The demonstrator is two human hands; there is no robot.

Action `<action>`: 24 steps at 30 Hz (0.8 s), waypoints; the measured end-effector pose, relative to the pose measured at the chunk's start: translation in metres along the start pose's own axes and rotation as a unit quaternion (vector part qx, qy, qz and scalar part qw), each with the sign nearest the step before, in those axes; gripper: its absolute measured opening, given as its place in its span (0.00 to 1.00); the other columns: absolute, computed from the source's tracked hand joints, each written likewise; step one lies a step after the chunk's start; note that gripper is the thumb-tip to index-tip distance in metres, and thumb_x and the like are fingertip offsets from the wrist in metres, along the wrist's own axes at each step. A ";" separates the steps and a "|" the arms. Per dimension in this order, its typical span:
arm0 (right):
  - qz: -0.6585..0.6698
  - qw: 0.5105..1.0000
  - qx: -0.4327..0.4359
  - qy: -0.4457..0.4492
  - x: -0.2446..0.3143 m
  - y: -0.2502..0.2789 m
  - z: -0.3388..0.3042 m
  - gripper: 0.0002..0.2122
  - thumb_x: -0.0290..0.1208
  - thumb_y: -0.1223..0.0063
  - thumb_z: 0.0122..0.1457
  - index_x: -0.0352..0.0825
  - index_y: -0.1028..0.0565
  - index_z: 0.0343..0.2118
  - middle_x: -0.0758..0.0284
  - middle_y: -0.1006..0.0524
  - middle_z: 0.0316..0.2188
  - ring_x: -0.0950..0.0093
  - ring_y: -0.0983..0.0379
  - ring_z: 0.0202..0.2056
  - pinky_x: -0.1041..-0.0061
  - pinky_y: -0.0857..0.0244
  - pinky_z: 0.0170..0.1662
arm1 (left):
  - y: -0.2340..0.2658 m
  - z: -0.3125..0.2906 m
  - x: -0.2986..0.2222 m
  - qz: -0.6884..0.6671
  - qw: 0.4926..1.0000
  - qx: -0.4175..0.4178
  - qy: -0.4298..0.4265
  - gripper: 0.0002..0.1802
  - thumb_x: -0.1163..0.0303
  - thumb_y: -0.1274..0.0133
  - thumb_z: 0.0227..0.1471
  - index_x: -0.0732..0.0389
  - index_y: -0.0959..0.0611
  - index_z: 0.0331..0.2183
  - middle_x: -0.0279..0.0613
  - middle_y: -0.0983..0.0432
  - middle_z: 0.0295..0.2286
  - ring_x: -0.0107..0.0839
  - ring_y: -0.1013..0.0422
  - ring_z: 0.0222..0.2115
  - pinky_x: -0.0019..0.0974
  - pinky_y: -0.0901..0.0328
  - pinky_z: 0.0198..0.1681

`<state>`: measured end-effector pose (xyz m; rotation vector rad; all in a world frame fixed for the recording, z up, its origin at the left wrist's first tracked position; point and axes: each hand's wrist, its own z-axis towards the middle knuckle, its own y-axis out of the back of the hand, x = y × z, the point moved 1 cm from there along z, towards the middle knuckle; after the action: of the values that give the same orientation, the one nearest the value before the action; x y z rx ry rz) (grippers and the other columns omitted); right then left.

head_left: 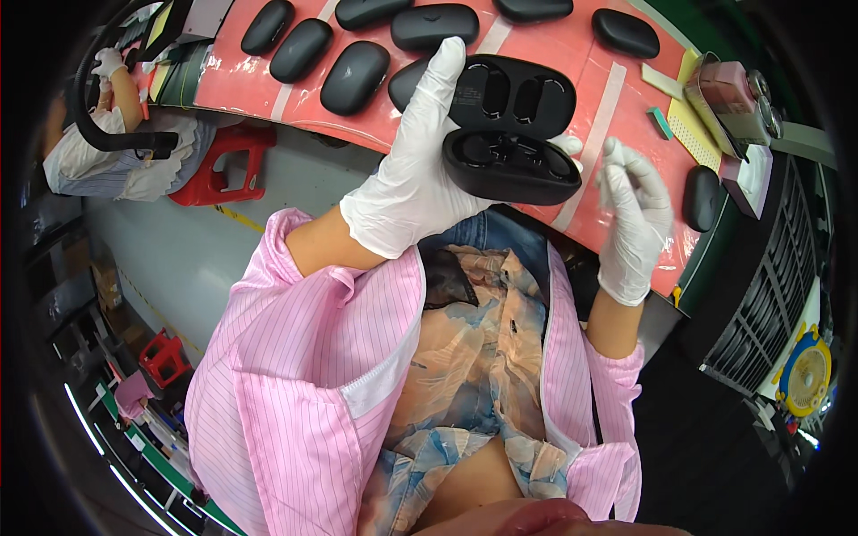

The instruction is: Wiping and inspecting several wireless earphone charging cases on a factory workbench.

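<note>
In my gloved left hand (407,179) is a black earbud case (514,168), held with its lid raised. Two long recesses show inside the lid, and the lower half has glossy dark hollows. My thumb points up along the lid's left side, and fingertips show behind the case's right side. To the right, apart from the case, my gloved right hand (636,210) is raised with thumb and fingers drawn together. Whatever may be between those fingertips is too small to make out. Closed black cases (355,78) lie on the red mat (402,134) beyond my left hand.
At the right edge of the mat lie another closed case (701,198), a yellow perforated pad (695,134) and a small green block (660,123). Clear containers (728,94) stand behind them. A red stool (234,165) and a co-worker's gloved hand (109,62) are at far left.
</note>
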<state>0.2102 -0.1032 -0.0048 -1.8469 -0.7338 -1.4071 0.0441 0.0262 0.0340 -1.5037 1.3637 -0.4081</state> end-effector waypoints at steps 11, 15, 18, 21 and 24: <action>-0.510 0.682 0.390 0.350 0.073 -0.042 0.029 0.16 0.14 0.46 0.47 0.37 0.22 0.39 0.64 0.27 0.29 0.66 0.28 0.31 0.74 0.34 0.34 | 0.002 -0.012 0.008 0.101 0.990 -0.101 0.020 0.37 0.34 0.59 0.55 0.60 0.24 0.45 0.41 0.23 0.39 0.36 0.23 0.40 0.45 0.25 0.42; -0.459 0.783 0.290 0.304 0.063 -0.002 0.033 0.12 0.15 0.47 0.52 0.33 0.22 0.39 0.66 0.27 0.29 0.73 0.31 0.28 0.76 0.37 0.32 | 0.012 -0.012 0.009 0.026 0.996 -0.037 0.072 0.44 0.32 0.60 0.54 0.66 0.26 0.50 0.55 0.24 0.42 0.53 0.24 0.39 0.49 0.27 0.44; -0.302 0.923 0.146 0.189 0.043 0.005 0.018 0.10 0.17 0.48 0.56 0.30 0.22 0.41 0.69 0.27 0.30 0.81 0.35 0.26 0.82 0.42 0.30 | 0.009 -0.009 0.008 0.017 0.998 -0.029 0.057 0.41 0.32 0.60 0.54 0.64 0.23 0.43 0.48 0.21 0.37 0.45 0.22 0.36 0.50 0.25 0.41; -0.110 0.993 0.014 0.033 0.012 0.014 0.006 0.10 0.20 0.48 0.60 0.26 0.23 0.43 0.72 0.27 0.30 0.87 0.39 0.24 0.89 0.48 0.28 | 0.006 -0.005 0.008 -0.023 0.998 -0.014 0.061 0.41 0.34 0.59 0.55 0.66 0.24 0.46 0.47 0.22 0.39 0.43 0.23 0.39 0.48 0.26 0.45; -0.020 0.998 -0.038 0.038 0.000 0.013 0.001 0.09 0.21 0.49 0.61 0.26 0.23 0.43 0.71 0.25 0.29 0.86 0.37 0.23 0.87 0.41 0.28 | 0.014 -0.003 0.013 -0.045 0.997 0.027 0.055 0.26 0.58 0.52 0.60 0.68 0.27 0.51 0.49 0.25 0.44 0.37 0.26 0.46 0.42 0.30 0.51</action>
<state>0.2205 -0.1104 -0.0074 -1.8334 -0.6919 -1.5417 0.0387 0.0156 0.0191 -1.5198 1.3625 -0.5877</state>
